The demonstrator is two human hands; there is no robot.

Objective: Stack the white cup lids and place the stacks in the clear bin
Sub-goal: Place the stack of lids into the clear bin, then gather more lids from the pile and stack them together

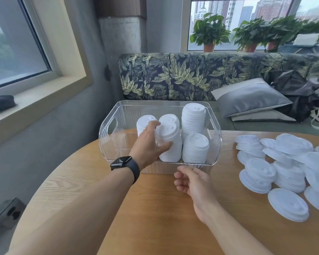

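The clear bin stands on the wooden table and holds several stacks of white lids. My left hand reaches inside it and grips one stack of lids, thumb on the near side and fingers round the back. A tall stack rises at the bin's back right, a shorter stack stands in front of it, and two more stacks sit behind my left hand. My right hand hovers in front of the bin's near wall with loosely curled fingers, holding nothing.
Loose white lids and low stacks of lids lie spread over the table's right side. A leaf-patterned sofa with a grey cushion stands behind the table. The round table edge curves away on the left.
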